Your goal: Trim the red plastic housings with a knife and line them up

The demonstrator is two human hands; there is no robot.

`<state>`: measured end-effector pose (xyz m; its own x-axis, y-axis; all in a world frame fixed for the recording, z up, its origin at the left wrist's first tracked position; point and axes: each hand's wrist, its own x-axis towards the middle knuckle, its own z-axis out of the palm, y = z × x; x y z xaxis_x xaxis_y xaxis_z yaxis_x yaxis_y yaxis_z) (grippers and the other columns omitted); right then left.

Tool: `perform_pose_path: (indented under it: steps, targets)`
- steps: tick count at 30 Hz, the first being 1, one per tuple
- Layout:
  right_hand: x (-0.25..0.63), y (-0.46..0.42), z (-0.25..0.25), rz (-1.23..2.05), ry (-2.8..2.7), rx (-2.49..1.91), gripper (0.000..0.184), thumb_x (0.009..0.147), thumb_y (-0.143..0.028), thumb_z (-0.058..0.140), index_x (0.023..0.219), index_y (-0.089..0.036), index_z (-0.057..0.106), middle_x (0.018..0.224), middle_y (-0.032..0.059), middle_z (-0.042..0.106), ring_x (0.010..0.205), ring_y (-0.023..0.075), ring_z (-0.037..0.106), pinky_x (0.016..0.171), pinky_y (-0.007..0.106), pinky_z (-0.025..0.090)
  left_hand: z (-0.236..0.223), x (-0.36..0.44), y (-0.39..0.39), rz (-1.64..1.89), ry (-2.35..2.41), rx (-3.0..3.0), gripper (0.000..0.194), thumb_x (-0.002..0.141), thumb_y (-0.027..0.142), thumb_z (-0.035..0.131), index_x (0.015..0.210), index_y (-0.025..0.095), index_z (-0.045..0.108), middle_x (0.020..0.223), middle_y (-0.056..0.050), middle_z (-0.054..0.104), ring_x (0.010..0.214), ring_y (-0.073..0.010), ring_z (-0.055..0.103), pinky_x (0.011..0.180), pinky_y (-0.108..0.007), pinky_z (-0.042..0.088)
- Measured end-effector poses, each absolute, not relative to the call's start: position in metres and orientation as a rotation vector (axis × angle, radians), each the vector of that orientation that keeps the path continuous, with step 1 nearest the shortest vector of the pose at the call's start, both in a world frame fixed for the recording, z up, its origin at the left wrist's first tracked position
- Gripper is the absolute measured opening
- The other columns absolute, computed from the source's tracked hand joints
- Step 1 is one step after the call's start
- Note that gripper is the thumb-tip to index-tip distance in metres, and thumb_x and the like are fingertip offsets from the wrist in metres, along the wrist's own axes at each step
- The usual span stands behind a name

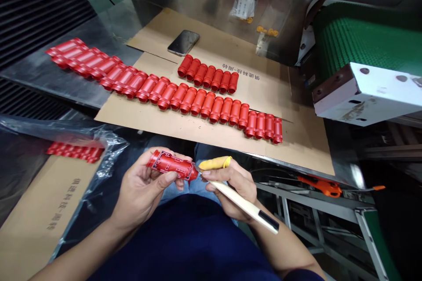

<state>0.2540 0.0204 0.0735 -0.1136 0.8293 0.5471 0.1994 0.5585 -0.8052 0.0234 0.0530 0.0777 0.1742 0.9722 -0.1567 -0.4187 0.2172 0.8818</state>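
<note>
My left hand (pixel 145 189) is wrapped round a red tube (pixel 173 164) with pale printed lines and marks on its side, held tilted in front of my lap. In my right hand (pixel 235 186) is a slim cream-handled tool (pixel 244 202) with a black end, which looks like a craft knife. Its thin tip is at the right end of the tube; whether it touches is too small to tell. A yellow finger cot (pixel 214 163) covers one finger of my right hand. Beyond both hands, a long row of red tubes (pixel 178 96) lies side by side on the table.
A shorter row of red tubes (pixel 207 75) and a phone (pixel 183 42) lie on cardboard (pixel 270 74). At the right stands a green conveyor belt (pixel 369 39) with a white metal end (pixel 385 92). Lower left, a plastic-lined box (pixel 42 202) holds more red pieces (pixel 75 151).
</note>
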Motion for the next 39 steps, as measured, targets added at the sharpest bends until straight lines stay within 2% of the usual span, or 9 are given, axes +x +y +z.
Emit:
perform_pose_path:
  steps: [9,16,20,22,29,32,34,36,39]
  targets:
    - [0.262,0.028,0.071,0.808,-1.703,-0.863,0.016,0.115,-0.030,0.073,0.128,-0.021,0.073,0.102,0.0078,0.086,0.091,0.0210,0.086,0.085,0.035,0.074,0.071,0.017,0.054,1.110,0.861,0.790,0.034,0.091,0.017,0.096,0.120,0.020,0.078,0.115,-0.012,0.090,0.070,-0.0197,0.080,0.064,-0.029,0.068]
    - [0.271,0.037,0.077,0.294,-2.214,-0.776,0.018,0.117,-0.015,0.063,0.130,-0.020,0.074,0.101,0.0064,0.084,0.083,0.0204,0.080,0.082,0.035,0.074,0.076,0.021,0.059,1.022,0.886,0.632,0.024,0.091,0.029,0.098,0.098,0.015,0.080,0.074,-0.004,0.076,0.057,-0.0151,0.069,0.053,-0.023,0.062]
    - [0.265,0.035,0.072,0.623,-1.917,-0.803,0.017,0.115,-0.017,0.069,0.130,-0.019,0.074,0.119,0.0120,0.085,0.097,0.0213,0.085,0.086,0.034,0.075,0.073,0.021,0.057,0.994,0.885,0.661,0.025,0.089,0.029,0.100,0.100,0.016,0.081,0.079,-0.005,0.078,0.060,-0.0155,0.069,0.056,-0.024,0.063]
    - [0.258,0.035,0.070,0.862,-1.672,-0.844,0.012,0.113,-0.024,0.074,0.125,-0.020,0.075,0.119,0.0117,0.086,0.092,0.0200,0.086,0.080,0.033,0.075,0.070,0.020,0.055,1.002,0.877,0.737,0.025,0.091,0.026,0.098,0.107,0.017,0.082,0.084,-0.005,0.082,0.062,-0.0170,0.072,0.059,-0.026,0.065]
    - [0.236,0.022,0.066,1.648,-1.161,-0.526,0.042,0.112,-0.062,0.072,0.110,-0.021,0.064,0.074,0.0028,0.081,0.046,0.0142,0.072,0.046,0.023,0.061,0.066,0.019,0.050,1.094,1.033,0.963,0.041,0.086,0.022,0.102,0.121,0.022,0.079,0.113,-0.010,0.091,0.087,-0.0260,0.088,0.080,-0.032,0.073]
    - [0.242,0.017,0.067,1.544,-1.451,-0.403,0.062,0.111,-0.079,0.057,0.097,-0.020,0.068,0.067,0.0057,0.079,0.048,0.0165,0.075,0.050,0.025,0.065,0.067,0.019,0.050,1.139,1.051,0.978,0.039,0.087,0.021,0.101,0.118,0.024,0.078,0.122,-0.011,0.091,0.104,-0.0292,0.089,0.093,-0.036,0.073]
    - [0.249,0.019,0.069,1.252,-1.500,-0.609,0.050,0.114,-0.066,0.065,0.102,-0.018,0.075,0.084,0.0098,0.085,0.065,0.0185,0.083,0.065,0.030,0.073,0.067,0.019,0.049,1.169,1.049,0.981,0.039,0.087,0.019,0.101,0.116,0.025,0.077,0.126,-0.011,0.090,0.114,-0.0317,0.088,0.099,-0.041,0.072]
    - [0.254,0.024,0.071,0.929,-1.479,-0.873,0.018,0.113,-0.038,0.076,0.119,-0.021,0.080,0.109,0.0128,0.089,0.093,0.0226,0.089,0.085,0.038,0.076,0.068,0.019,0.047,1.204,1.048,1.005,0.040,0.085,0.016,0.102,0.115,0.026,0.077,0.126,-0.010,0.090,0.118,-0.0325,0.087,0.102,-0.042,0.072]
    - [0.250,0.028,0.073,0.565,-1.622,-0.985,0.029,0.108,-0.014,0.077,0.137,-0.023,0.079,0.127,0.0148,0.086,0.117,0.0277,0.086,0.099,0.044,0.074,0.073,0.022,0.043,1.250,1.068,1.049,0.041,0.082,0.012,0.103,0.112,0.025,0.078,0.124,-0.009,0.090,0.117,-0.0317,0.087,0.101,-0.042,0.072]
